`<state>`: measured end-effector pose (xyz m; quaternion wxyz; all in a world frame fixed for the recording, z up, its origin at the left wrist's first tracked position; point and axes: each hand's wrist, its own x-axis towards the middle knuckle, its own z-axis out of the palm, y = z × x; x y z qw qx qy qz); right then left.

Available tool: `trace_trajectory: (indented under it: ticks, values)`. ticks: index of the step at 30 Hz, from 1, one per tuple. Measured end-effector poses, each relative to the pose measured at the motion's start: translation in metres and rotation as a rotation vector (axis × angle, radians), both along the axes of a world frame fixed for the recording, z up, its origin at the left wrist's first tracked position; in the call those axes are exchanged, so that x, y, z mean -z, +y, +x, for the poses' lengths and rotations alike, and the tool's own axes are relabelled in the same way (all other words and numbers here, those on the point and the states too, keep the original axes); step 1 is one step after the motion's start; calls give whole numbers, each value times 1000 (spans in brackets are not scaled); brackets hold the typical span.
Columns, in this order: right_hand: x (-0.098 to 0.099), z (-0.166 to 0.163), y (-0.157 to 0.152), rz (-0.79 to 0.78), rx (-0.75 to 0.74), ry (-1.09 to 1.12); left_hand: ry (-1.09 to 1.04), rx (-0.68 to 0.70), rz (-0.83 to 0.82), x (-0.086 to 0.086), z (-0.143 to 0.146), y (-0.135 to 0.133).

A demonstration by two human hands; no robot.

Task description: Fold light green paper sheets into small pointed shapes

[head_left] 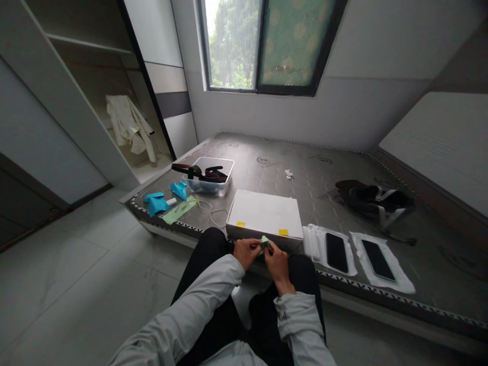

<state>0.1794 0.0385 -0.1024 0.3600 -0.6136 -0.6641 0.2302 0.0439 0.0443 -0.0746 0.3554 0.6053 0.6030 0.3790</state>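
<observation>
Pinching green paper (264, 241) near the box (266, 209) were the left hand (246, 253) and right hand (277, 263). Uneven pulling could have torn it; slackening, dropped it.

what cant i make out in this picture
- Head view: part of the green piece, behind the fingers.
- Head view: inside the white box, which is shut.
- Head view: what the white scrap is, too small.
- Head view: mattress corner, near right, cut off by edge.
</observation>
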Motion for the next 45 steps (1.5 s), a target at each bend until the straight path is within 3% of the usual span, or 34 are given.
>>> trace_trajectory:
  ticks: [9, 14, 24, 36, 45]
  values:
    - [-9, 0, -5, 46, -35, 162, -136, -24, -1, 1, -1, 0]
    - [-7, 3, -1, 28, 16, 303, -284, -100, -138, 1, 2, 4]
    - [0, 8, 6, -87, -46, 529, -346, -83, -158, 26, -1, 15]
    - [1, 10, 7, -105, 35, 489, -267, -67, -59, 7, -3, 7]
    - [-4, 5, 6, -38, -1, 601, -423, -125, -92, 1, -2, 9]
